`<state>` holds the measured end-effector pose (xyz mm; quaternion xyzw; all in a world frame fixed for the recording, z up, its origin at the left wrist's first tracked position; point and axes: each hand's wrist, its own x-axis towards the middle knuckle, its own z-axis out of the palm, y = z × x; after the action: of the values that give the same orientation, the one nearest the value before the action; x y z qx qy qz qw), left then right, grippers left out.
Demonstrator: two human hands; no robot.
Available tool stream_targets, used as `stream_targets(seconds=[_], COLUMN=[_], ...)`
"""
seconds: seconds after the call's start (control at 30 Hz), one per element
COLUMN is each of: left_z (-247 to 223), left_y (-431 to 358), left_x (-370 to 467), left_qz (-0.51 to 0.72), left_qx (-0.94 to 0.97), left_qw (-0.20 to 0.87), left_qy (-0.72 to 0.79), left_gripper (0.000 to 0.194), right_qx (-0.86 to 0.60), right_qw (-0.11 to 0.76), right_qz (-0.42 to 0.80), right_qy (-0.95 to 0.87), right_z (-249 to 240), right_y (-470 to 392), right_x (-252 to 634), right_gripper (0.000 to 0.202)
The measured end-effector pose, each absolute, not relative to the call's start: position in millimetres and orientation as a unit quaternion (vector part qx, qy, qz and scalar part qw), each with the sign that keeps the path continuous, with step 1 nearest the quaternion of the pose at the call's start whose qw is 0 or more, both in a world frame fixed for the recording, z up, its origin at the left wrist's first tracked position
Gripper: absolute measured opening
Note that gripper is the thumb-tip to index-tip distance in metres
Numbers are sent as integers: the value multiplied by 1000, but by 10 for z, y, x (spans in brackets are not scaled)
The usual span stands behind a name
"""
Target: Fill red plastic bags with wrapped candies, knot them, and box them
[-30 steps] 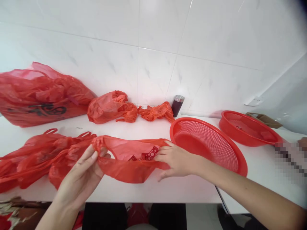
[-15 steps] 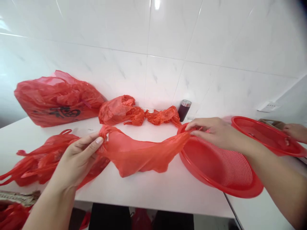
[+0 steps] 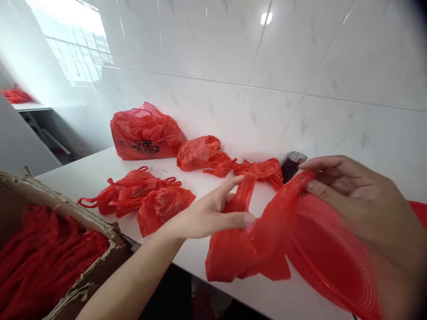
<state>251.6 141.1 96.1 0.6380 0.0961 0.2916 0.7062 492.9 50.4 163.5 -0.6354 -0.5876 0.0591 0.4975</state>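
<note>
Between my two hands hangs a thin red plastic bag (image 3: pixel 247 253), drooping over the front of the white table. My left hand (image 3: pixel 213 209) grips one side of it, thumb laid against the plastic near a handle loop. The fingertips of my right hand (image 3: pixel 347 200) pinch the bag's other upper end. Below and behind my right hand sits a red mesh basket (image 3: pixel 328 253), partly covered by my wrist and the bag. Left of my left hand, several filled red bags (image 3: pixel 167 204) lie bunched on the table, their handles loose.
A large red bag with black lettering (image 3: pixel 147 133) stands against the tiled wall. Crumpled red bags (image 3: pixel 200 153) and a dark lidded bottle (image 3: pixel 292 164) line the back. At lower left, a cardboard box (image 3: pixel 100 222) holds many red bags.
The view has swung left, bringing the cardboard box into sight. My hands have come closer together, and the bag once stretched between them now hangs folded and slack.
</note>
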Motion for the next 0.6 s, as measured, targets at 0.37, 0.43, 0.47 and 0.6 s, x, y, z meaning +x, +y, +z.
stream_targets(seconds=[0.37, 0.43, 0.47, 0.6], left_z=[948, 938, 937, 943], left_y=[1360, 1387, 1398, 1439], left_x=[2590, 2541, 2525, 2494], left_qz=[286, 293, 294, 279], left_qx=[695, 673, 667, 655], left_qw=[625, 634, 637, 669], left_qy=[211, 243, 251, 213], left_gripper=[31, 31, 31, 30], right_qx=[-513, -532, -540, -577], right_qw=[434, 407, 410, 517], right_qz=[199, 215, 208, 91], right_qy=[-713, -711, -705, -626], right_z=[1150, 1042, 1007, 968], right_y=[834, 875, 881, 759], right_x=[4332, 4374, 4382, 4334], right_gripper=[38, 31, 26, 17])
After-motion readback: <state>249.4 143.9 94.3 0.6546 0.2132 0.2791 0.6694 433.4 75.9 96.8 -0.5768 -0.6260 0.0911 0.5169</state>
